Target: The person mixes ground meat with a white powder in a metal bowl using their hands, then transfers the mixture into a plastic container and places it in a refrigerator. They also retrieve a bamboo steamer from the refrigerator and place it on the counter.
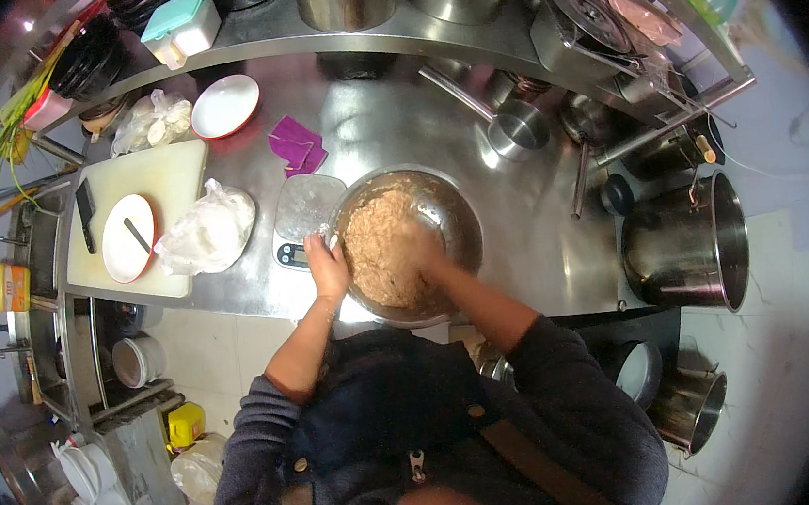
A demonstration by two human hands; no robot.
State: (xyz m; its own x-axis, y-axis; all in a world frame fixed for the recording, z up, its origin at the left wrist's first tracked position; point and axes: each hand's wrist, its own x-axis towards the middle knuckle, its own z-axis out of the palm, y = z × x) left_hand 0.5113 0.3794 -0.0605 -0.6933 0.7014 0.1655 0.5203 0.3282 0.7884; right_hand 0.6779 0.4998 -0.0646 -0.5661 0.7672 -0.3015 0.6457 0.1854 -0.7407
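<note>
A large stainless steel mixing bowl (pixel 460 210) stands on the metal worktop before me, with a pale brown, lumpy wet mixture (pixel 383 254) in its left part. My right hand (pixel 419 251) is inside the bowl at the mixture, blurred by motion; its fingers cannot be made out. My left hand (pixel 328 266) rests against the bowl's left outer rim, fingers pointing away from me. Beside it lies a kitchen scale (pixel 309 207) with a dusty plate and a small display. Behind the scale is a crumpled purple cloth (pixel 298 146).
On the left, a white cutting board (pixel 178 172) carries a knife (pixel 85 214) and a red-rimmed bowl (pixel 127 242); a plastic bag of white stuff (pixel 208 227) overlaps its edge. A saucepan (pixel 518 128) stands back right, a tall steel pot (pixel 689 247) far right. A shelf (pixel 268 46) spans the back.
</note>
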